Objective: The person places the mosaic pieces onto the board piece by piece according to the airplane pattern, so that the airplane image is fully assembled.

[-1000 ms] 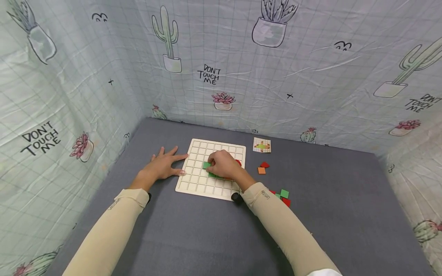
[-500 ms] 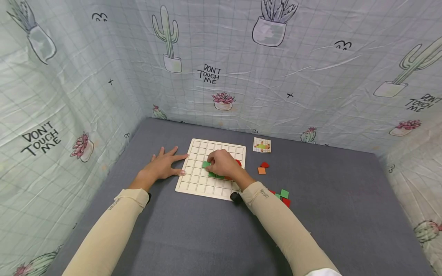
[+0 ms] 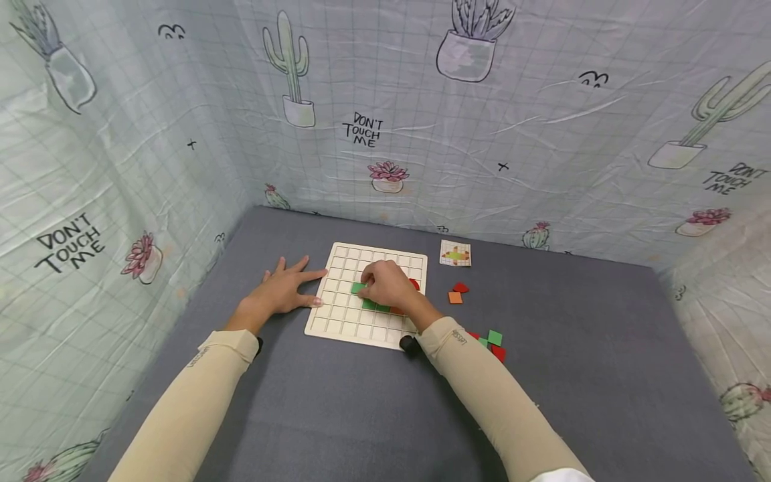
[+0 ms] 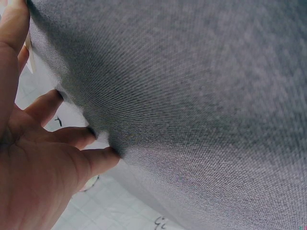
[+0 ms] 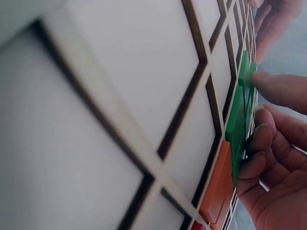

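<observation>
A pale wooden grid board (image 3: 345,314) lies on the table in the head view. My left hand (image 3: 280,289) is spread on the cloth, its thumb and forefinger touching the board's left edge; the left wrist view shows other fingertips on grey cloth. Over the board's middle, my right hand (image 3: 388,286) has curled fingers and pinches a green square tile (image 3: 358,288). In the right wrist view, the thumb meets a green tile (image 5: 251,72), with another green tile (image 5: 235,124) and an orange tile (image 5: 216,184) seated nearby. The hand partly hides the tiles beneath it.
A small pattern card (image 3: 455,253) lies beyond the board's right corner. Below it are a red piece (image 3: 460,288) and an orange square (image 3: 455,298). Loose green tiles (image 3: 495,337) and red tiles (image 3: 498,352) lie beside the right forearm. Printed cloth walls (image 3: 409,100) enclose the table.
Both hands hold nearly the same positions, and the tiles look the same. The whole head view has shifted very slightly.
</observation>
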Available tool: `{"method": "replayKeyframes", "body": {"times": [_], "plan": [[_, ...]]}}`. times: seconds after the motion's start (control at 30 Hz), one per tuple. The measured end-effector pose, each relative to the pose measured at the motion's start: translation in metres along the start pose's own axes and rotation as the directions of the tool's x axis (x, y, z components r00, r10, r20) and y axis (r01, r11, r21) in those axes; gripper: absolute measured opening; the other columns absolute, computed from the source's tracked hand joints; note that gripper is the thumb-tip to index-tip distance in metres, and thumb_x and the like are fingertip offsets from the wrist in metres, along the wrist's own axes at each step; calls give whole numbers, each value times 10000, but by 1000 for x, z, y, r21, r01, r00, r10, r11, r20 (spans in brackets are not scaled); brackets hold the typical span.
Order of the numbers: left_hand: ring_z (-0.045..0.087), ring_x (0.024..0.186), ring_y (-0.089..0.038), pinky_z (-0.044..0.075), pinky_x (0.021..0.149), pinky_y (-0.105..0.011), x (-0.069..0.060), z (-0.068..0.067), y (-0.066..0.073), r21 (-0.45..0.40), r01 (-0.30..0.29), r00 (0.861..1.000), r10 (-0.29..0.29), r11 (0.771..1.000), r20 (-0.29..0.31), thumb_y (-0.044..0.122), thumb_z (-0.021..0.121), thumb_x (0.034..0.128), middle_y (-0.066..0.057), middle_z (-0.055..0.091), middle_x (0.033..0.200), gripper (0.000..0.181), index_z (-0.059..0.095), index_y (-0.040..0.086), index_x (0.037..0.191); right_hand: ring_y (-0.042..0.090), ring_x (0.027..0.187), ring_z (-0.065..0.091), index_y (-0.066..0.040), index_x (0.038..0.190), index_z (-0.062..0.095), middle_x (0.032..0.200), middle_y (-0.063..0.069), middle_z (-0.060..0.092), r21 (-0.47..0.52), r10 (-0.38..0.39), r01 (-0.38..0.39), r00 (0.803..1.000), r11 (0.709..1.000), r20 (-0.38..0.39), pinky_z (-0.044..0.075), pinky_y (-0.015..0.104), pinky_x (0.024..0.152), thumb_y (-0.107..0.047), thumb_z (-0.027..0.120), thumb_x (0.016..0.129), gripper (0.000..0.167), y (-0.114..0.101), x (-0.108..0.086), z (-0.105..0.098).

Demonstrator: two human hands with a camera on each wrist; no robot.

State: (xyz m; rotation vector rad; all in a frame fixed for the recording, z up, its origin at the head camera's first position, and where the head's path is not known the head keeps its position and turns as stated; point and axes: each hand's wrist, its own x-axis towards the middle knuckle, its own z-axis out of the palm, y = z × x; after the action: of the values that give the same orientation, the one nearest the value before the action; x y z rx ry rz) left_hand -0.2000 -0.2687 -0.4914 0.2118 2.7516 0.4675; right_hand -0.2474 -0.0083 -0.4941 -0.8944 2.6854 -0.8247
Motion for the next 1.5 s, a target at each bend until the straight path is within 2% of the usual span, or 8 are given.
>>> {"method": "replayKeyframes", "body": {"times": [0.23, 0.4, 0.63, 0.73, 0.83, 1.03, 1.27, 1.5], "plan": [[-19, 1551, -637, 107, 1178, -838, 0, 1, 2, 5, -2, 1000, 2, 1000, 1, 532, 708, 944, -202, 110, 1754, 791, 381, 305, 1628, 121, 760, 631, -51, 999, 801, 881, 50, 757, 26, 23, -23, 1000, 999, -5, 524, 254, 721, -170, 819, 904, 153, 0, -1, 0], [-30, 1551, -636, 98, 1181, -835, 0, 1, 1, 7, 2, 1000, -2, 1000, 7, 528, 702, 951, -204, 100, 1755, 792, 371, 300, 1633, 122, 711, 620, -61, 988, 826, 895, 71, 788, 131, 20, -19, 1000, 991, -7, 496, 240, 665, -135, 777, 942, 100, 1, -6, -8], [-32, 1549, -638, 95, 1178, -839, -3, -1, 1, 6, -7, 1000, 7, 1000, 11, 518, 705, 954, -207, 98, 1755, 789, 369, 298, 1634, 105, 668, 573, -28, 984, 834, 968, 105, 805, 345, 33, -42, 999, 938, 34, 463, 250, 614, -105, 748, 961, 118, 14, -21, -27], [-23, 1548, -642, 103, 1177, -839, -4, -1, 1, 11, -6, 1000, 6, 1000, 10, 524, 701, 956, -211, 102, 1753, 791, 368, 293, 1635, 126, 628, 509, -6, 985, 828, 961, 104, 802, 405, 21, -49, 997, 913, 73, 429, 269, 588, -104, 746, 959, 130, 22, -31, -38], [-12, 1542, -652, 112, 1172, -842, -5, -1, 0, 16, -6, 1000, 6, 1000, 2, 534, 695, 956, -222, 113, 1748, 791, 373, 282, 1633, 184, 646, 530, 22, 973, 821, 940, 144, 796, 444, -4, -37, 996, 895, 91, 429, 276, 594, -74, 750, 948, 122, 32, -42, -49], [-27, 1552, -635, 99, 1183, -834, -4, -1, 1, 13, -10, 1000, 10, 1000, 4, 531, 698, 952, -214, 96, 1753, 802, 358, 290, 1638, 296, 737, 622, 89, 958, 798, 956, 268, 773, 456, -52, -7, 992, 890, 117, 492, 306, 653, 7, 744, 929, 102, 55, -68, -71], [-45, 1550, -636, 91, 1182, -836, -1, -2, 0, 5, -13, 1000, 13, 1000, 14, 533, 701, 946, -205, 81, 1757, 814, 351, 293, 1640, 119, 739, 616, 78, 982, 797, 946, 219, 767, 401, -57, -19, 983, 916, 175, 541, 302, 698, 12, 767, 905, 106, 89, -100, -93], [-55, 1554, -628, 85, 1183, -833, 0, -1, -1, 13, -7, 1000, 6, 1000, 27, 536, 693, 953, -198, 66, 1761, 814, 334, 306, 1646, 76, 748, 633, 82, 994, 790, 939, 240, 749, 392, -45, -71, 959, 917, 279, 565, 250, 709, 54, 730, 908, 109, 128, -137, -110]]}}
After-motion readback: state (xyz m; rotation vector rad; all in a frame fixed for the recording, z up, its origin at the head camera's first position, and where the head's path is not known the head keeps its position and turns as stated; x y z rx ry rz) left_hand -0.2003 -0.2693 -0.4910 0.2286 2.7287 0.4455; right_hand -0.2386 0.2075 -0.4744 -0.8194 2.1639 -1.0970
